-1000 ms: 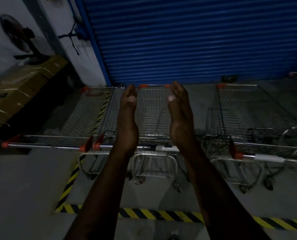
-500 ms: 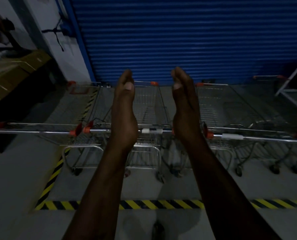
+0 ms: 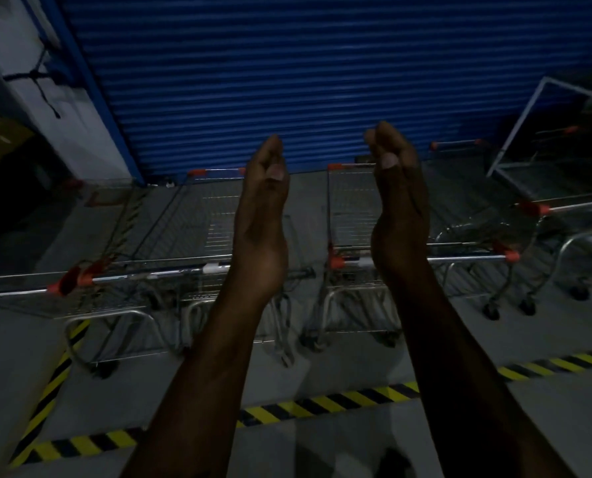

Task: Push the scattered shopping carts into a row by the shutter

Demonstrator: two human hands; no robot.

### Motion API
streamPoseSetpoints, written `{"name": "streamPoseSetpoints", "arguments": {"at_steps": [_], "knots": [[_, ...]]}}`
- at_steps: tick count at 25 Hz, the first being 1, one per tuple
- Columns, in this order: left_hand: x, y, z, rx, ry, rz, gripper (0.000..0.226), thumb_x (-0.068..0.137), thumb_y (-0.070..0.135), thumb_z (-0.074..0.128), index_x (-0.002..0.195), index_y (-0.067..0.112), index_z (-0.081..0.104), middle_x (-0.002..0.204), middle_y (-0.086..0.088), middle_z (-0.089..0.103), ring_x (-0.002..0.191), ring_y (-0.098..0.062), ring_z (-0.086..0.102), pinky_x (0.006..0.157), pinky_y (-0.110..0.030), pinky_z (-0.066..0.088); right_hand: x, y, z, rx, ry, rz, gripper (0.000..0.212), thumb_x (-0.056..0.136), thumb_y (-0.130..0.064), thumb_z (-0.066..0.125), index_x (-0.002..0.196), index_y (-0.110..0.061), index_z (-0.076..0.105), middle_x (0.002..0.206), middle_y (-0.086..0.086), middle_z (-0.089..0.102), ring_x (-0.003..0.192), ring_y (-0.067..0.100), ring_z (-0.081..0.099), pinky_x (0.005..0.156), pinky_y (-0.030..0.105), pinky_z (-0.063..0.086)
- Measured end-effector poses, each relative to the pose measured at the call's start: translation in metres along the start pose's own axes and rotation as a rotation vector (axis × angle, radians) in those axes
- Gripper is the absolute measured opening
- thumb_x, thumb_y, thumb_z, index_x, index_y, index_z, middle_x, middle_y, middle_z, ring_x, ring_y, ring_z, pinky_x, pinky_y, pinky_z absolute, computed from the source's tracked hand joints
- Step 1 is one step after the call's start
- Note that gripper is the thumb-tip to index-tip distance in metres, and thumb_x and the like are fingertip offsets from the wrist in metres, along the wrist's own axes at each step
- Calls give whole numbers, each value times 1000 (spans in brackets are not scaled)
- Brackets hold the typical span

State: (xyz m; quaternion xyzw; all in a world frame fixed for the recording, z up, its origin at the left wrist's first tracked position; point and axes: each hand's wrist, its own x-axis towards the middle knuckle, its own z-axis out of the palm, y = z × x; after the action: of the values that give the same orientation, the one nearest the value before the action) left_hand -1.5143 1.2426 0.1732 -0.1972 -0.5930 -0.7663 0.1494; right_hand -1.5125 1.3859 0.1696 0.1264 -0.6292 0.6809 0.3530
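Shopping carts are lined up side by side on the grey floor [image 3: 546,426], noses pointing at the blue shutter [image 3: 322,81], sitting inside the yellow-and-black hazard tape [image 3: 322,405]. Pretty dim in here, so details are murky. Both hands are raised in front of the camera, palms facing each other, well apart, gripping nothing. The left hand [image 3: 263,215] has its fingers loosely curled inward at the tip and hangs in front of the middle cart [image 3: 198,215], its wrist crossing that cart's handle bar [image 3: 156,274], though I can't tell if it actually touches. The right hand [image 3: 399,201] has fingers bunched toward the thumb and overlaps the next cart [image 3: 349,208] to the right, wrist over that one's handle. Another cart [image 3: 22,298] sits toward the left edge of the floor, handle end almost touching the middle cart's. One more cart [image 3: 570,236] is off at the right, angled out of line.
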Motion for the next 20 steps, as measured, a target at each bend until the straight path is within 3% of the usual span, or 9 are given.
{"name": "streamPoseSetpoints", "arguments": {"at_steps": [4,8,11,16,20], "knots": [[17,-30,87,46,-33,-9,54,98,30,34,147,9,34,155,-10,40,143,-18,39,117,-22,31,45,16,-79,17,-39,5,52,99,-32,39,142,-2,41,145,17,49,137,24,47,107,21,38],[35,-63,181,65,-78,-4,55,100,29,32,150,4,32,157,-10,38,144,-17,38,117,-22,31,97,34,-169,-9,1,-12,41,103,-24,36,140,-6,42,145,15,50,136,22,48,109,21,38],[45,-88,233,83,-77,-3,63,100,41,36,151,4,32,157,-9,38,144,-16,38,117,-26,31,117,48,-223,-16,43,31,34,104,-16,34,136,-8,45,142,13,52,134,19,49,111,27,39],[54,-138,280,163,-73,-84,58,99,38,38,149,10,39,154,-4,43,141,-10,41,114,-20,33,132,85,-277,-71,66,73,36,105,-17,37,136,-4,50,139,10,55,133,23,50,112,37,40],[48,-217,271,476,-163,-220,37,100,41,43,132,27,58,135,9,58,124,0,52,106,-19,39,121,171,-304,-345,-46,297,40,101,-33,44,124,-7,62,125,9,64,118,20,58,107,43,43]]}}
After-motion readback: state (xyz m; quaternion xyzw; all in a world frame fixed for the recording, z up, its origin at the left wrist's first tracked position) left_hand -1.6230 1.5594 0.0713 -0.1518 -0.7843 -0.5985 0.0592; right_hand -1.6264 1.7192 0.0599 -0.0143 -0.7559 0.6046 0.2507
